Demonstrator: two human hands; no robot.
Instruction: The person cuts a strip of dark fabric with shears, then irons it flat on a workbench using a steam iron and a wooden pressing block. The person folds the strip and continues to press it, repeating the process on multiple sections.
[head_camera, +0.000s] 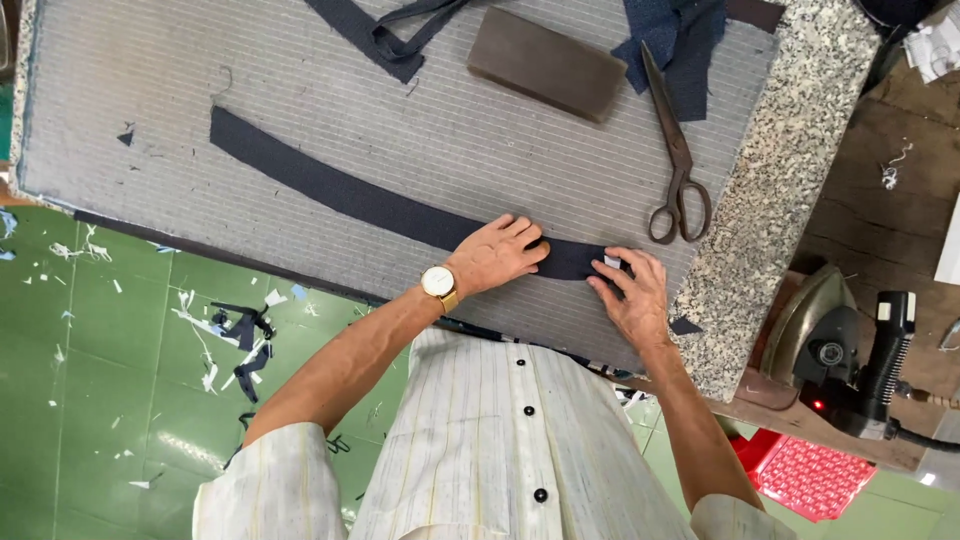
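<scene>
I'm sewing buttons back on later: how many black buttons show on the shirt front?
3. One button sits just below the table edge, a second lower down the placket, a third near the bottom of the picture. Others may be out of view.

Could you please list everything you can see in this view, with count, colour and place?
Fabric strip: one, dark navy, long and curved, lying across the padded board.
Padded board: one, grey striped, covering the worktop.
Block: one, brown, rectangular, top of board.
Scissors: one pair, rusty dark metal, right side of board.
Fabric pieces: several, navy, at the board's top edge.
Stone slab: one, speckled grey, right of board.
Iron: one, metal and black, lower right.
Scraps: many, navy and white, on the green floor.
Left hand: wristwatch on, pressing the strip.
Right hand: fingers on the strip's end.
</scene>
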